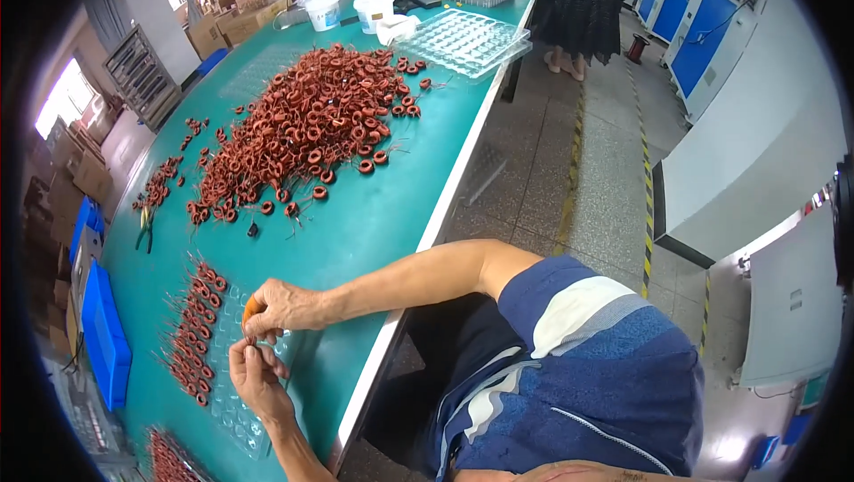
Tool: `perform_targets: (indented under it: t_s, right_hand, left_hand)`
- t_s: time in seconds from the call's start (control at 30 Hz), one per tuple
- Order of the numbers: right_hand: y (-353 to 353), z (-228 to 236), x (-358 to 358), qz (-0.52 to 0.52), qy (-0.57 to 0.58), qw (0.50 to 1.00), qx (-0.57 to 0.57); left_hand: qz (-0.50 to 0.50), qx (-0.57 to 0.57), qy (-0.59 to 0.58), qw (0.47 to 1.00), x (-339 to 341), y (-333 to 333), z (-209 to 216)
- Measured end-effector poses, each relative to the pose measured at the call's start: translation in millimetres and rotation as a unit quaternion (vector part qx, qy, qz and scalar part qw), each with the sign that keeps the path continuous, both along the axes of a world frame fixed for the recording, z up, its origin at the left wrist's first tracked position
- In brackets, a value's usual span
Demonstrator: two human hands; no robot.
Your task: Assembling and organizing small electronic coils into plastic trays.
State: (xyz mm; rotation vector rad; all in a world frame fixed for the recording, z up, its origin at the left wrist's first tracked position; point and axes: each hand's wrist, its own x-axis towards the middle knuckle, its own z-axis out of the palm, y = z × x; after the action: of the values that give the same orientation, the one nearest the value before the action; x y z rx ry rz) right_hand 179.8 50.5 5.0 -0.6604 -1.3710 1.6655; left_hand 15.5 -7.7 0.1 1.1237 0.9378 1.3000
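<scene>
Above the clear tray [236,415], the right hand [292,306], back upward and fingers curled, nearly meets the left hand [258,382], whose thumb and fingers bend inward, while the right elbow [487,260] stands well apart from the tray.

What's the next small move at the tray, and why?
Probably lower the piece that the left hand and right hand seem to pinch, too small to identify, into the bare side of the tray: both hands meet over it, and rings lie in rows alongside.

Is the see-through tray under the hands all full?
Not full: the clear plastic tray shows bare pockets beside the rows of red ring coils.
</scene>
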Motion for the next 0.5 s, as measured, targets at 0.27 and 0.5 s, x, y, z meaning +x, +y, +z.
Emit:
perform_targets:
  t_s: [0.27,0.5]
  right_hand:
    - [0,1,-6,-0.077,-0.022,0.994,0.073]
    - [10,-7,1,-0.149,-0.019,0.985,0.081]
  left_hand:
    - [0.027,-0.014,0.002,1.0,-8,7,-9]
    - [0.104,-0.007,-0.01,0.995,7,7,-6]
